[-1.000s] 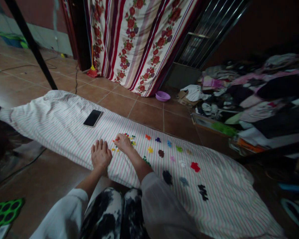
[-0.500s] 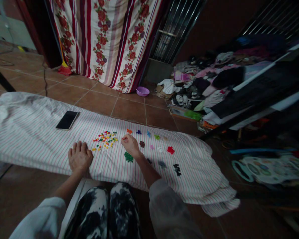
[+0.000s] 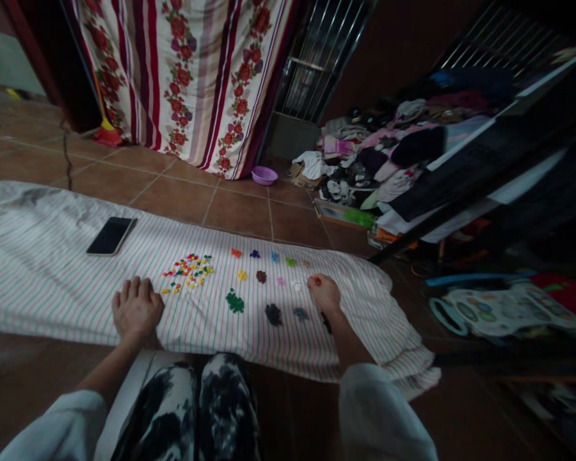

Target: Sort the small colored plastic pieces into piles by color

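Note:
My left hand [image 3: 137, 309] lies flat with fingers stretched on the striped cloth, beside a mixed heap of small coloured pieces [image 3: 192, 272]. Over at the right of the sorted piles, my right hand [image 3: 325, 291] pinches thumb and finger together, with a bit of red at the fingertips. It covers the spot of the red pile, and the black pile [image 3: 326, 323] is partly behind its wrist. Near it lie a white pile [image 3: 296, 285], a pink pile [image 3: 281, 281] and a grey pile [image 3: 300, 313]. Further left are a brown pile [image 3: 261, 276], yellow pile [image 3: 241, 274] and green pile [image 3: 235, 301].
A phone [image 3: 111, 236] rests on the striped cloth [image 3: 52, 275] at the left. Beyond, on the tiled floor, stand a purple basin [image 3: 264, 175] and a red broom [image 3: 108, 136] by a flowered curtain [image 3: 182, 83]. Clothes [image 3: 365, 153] are heaped at the right.
My right hand has moved right, from beside the mixed heap to the red pile, uncovering the yellow pile. The view has shifted slightly; my left hand stays on the cloth.

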